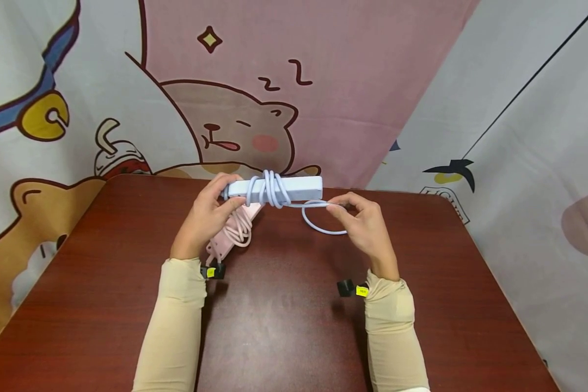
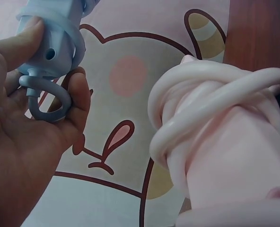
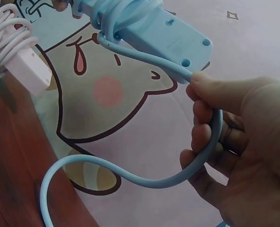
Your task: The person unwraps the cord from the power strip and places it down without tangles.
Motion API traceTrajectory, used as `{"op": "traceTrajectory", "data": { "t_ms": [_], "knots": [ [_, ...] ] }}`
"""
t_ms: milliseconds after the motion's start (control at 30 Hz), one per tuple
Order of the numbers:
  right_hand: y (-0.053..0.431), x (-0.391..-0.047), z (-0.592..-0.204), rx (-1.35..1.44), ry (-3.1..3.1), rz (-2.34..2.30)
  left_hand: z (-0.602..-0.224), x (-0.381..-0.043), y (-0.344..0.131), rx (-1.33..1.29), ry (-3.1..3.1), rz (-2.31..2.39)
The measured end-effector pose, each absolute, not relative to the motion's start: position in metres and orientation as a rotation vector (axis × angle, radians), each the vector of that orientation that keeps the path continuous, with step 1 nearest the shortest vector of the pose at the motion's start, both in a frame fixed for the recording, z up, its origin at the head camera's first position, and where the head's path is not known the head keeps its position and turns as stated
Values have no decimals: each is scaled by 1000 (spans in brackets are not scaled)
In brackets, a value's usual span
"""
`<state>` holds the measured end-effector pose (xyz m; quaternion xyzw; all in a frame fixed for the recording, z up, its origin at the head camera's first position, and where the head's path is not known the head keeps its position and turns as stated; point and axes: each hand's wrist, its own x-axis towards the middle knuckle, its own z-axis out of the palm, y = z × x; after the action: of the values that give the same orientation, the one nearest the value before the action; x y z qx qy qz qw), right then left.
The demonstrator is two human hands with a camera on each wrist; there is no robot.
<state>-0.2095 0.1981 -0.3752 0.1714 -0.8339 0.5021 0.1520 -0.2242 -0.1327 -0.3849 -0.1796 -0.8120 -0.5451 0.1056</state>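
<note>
My left hand [image 1: 207, 215] grips one end of a light blue power strip [image 1: 304, 188], held level above the table. Several turns of its own blue cord [image 1: 270, 189] are wound around the strip's middle. From there the cord runs to my right hand [image 1: 367, 223], which pinches it between thumb and fingers. Past the right fingers the cord [image 3: 102, 163] curves away in a loose loop. Behind the left hand lies a pink power strip [image 1: 220, 243], its pale cord [image 2: 215, 101] wrapped about it. The blue cord's plug is not visible.
The dark red-brown table [image 1: 274, 326] spreads beneath both arms. At its back edge hangs a cloth [image 1: 362, 71] printed with cartoon animals. A black wrist camera [image 1: 345, 287] sits by the right sleeve, another [image 1: 218, 270] by the left, close to the pink strip.
</note>
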Motion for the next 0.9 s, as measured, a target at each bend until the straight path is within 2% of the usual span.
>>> {"op": "traceTrajectory", "data": {
  "t_ms": [900],
  "knots": [
    [202,-218,-385,400,-2351,1406,-384,-221,-126,-650,-2519,-1542]
  ]
}}
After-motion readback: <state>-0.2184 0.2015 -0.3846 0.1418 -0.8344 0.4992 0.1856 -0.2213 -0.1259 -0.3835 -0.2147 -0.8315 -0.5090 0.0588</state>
